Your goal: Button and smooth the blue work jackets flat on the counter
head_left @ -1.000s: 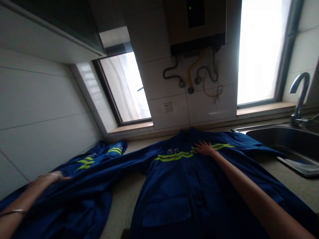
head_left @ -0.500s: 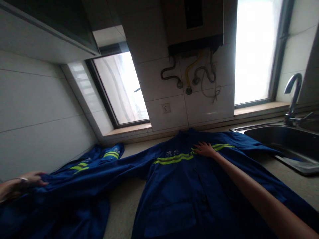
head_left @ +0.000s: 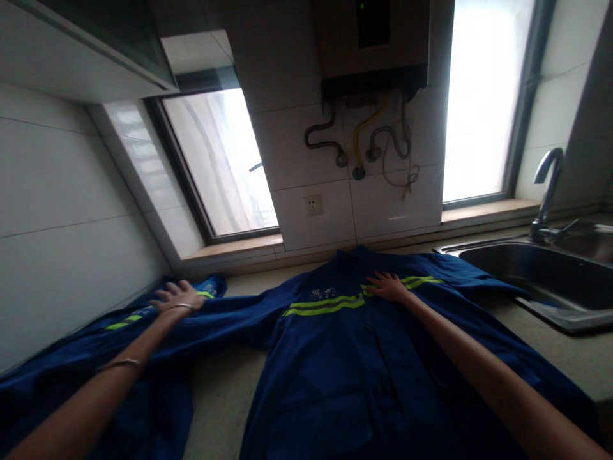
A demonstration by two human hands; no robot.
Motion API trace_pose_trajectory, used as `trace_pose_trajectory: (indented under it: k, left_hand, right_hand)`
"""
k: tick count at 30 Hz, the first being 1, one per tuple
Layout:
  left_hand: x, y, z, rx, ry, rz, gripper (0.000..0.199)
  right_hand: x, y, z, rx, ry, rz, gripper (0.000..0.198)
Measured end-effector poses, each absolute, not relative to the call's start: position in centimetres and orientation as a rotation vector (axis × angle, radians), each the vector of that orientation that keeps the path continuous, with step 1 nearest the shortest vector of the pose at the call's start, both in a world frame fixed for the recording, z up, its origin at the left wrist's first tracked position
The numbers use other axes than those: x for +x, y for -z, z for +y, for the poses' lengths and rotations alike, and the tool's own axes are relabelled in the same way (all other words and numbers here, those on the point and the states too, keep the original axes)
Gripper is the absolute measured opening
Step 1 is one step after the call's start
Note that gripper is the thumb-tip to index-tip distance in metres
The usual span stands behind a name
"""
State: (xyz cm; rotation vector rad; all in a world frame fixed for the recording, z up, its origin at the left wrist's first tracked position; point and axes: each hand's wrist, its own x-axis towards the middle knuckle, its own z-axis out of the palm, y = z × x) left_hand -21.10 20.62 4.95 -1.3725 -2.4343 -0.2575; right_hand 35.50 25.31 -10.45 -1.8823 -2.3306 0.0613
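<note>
In the head view, a blue cloth jacket with yellow-green bands [head_left: 330, 361] is lying on a pale countertop [head_left: 218, 399]. The right hand [head_left: 389, 287], fingers apart, is resting on its chest; the left hand [head_left: 176, 298], fingers splayed, is extending over a second blue banded garment [head_left: 122, 324].

Clear counter [head_left: 218, 390] flanks the jacket [head_left: 325, 370]; rightward, the faucet [head_left: 550, 190] obstructs.

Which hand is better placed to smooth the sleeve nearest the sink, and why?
Probably the right hand: it rests on the spread jacket, nearer that sleeve; the left hand is farther away.
</note>
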Motion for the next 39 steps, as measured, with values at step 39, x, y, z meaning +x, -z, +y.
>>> trace_pose_trajectory:
  k: [39]
  left_hand:
    - [14.9, 8.3, 15.4, -2.856, -0.039, -1.520, 0.065]
  right_hand:
    - [55.5, 7.5, 0.3, -1.733, -0.226, -1.294, 0.039]
